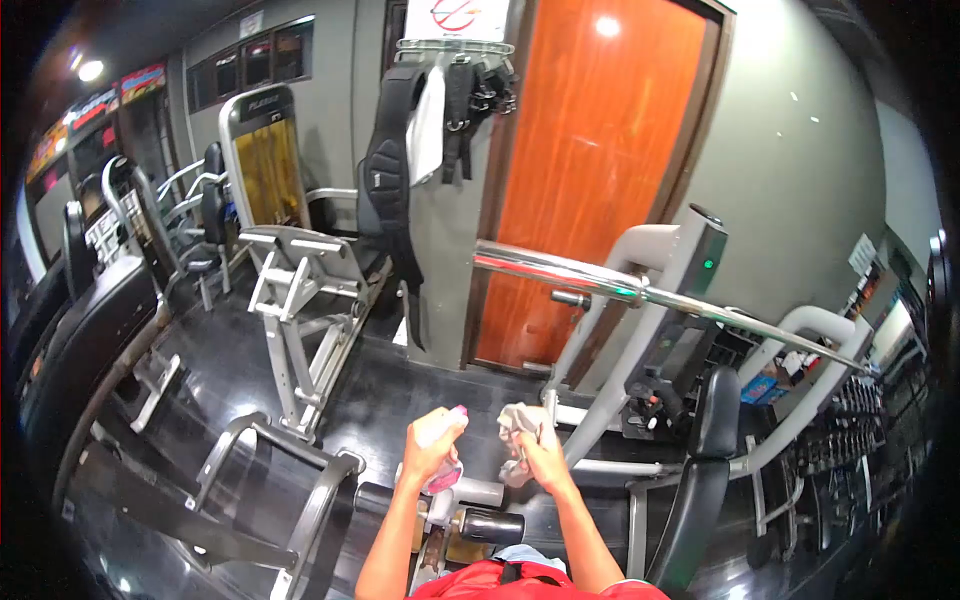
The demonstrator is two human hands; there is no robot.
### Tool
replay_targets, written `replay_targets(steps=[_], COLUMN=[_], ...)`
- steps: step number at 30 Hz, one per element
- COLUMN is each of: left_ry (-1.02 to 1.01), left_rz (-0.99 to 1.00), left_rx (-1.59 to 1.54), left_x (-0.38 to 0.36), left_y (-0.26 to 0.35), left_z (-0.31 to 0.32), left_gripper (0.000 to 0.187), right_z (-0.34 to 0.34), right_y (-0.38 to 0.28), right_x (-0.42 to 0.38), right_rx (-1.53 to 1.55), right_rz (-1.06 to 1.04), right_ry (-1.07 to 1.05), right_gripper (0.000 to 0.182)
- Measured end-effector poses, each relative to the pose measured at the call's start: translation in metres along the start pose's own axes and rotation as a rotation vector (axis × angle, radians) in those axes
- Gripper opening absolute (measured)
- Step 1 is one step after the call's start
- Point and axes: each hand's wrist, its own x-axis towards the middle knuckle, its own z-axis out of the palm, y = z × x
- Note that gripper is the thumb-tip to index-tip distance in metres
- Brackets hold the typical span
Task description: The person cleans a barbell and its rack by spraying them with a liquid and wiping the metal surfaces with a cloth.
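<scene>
My left hand is closed around a pink and white cloth, part of which hangs below the fingers. To its right, my right hand is closed on a crumpled grey-white cloth. The two hands are apart, held in front of my red shirt. Beneath them are black foam rollers on a metal machine frame.
A barbell crosses the rack at the right, by an orange door. Black padded benches and dumbbell racks stand right. A leg machine is left. Belts hang on the wall.
</scene>
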Motion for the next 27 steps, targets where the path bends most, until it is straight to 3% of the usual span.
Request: replay_targets(steps=[4, 7, 9, 15, 25, 27], left_ry=[-0.090, -0.161, -0.180, -0.035, 0.110, 0.110], left_rz=[0.115, 0.169, 0.254, 0.283, 0.337, 0.424], left_rx=[-0.053, -0.158, -0.184, 0.002, 0.322, 0.362], left_x=[0.023, 0.042, 0.062, 0.121, 0.165, 0.168], left_y=[0.038, 0.067, 0.077, 0.113, 0.121, 0.120], left_z=[0.030, 0.055, 0.068, 0.075, 0.041, 0.036], left_gripper=[0.018, 0.016, 0.016, 0.025, 0.034, 0.035], right_z=[-0.028, -0.049, -0.060, -0.078, -0.068, -0.063], right_y=[-0.052, -0.074, -0.108, -0.155, -0.147, -0.146], right_x=[0.005, 0.029, 0.027, 0.043, 0.076, 0.076], right_rx=[-0.109, -0.313, -0.336, -0.453, -0.507, -0.443], right_rz=[-0.245, -0.634, -0.506, -0.579, -0.569, -0.543], right_ry=[0.195, 0.371, 0.359, 0.336, 0.349, 0.344], right_gripper=[0.035, 0.032, 0.033, 0.034, 0.034, 0.032])
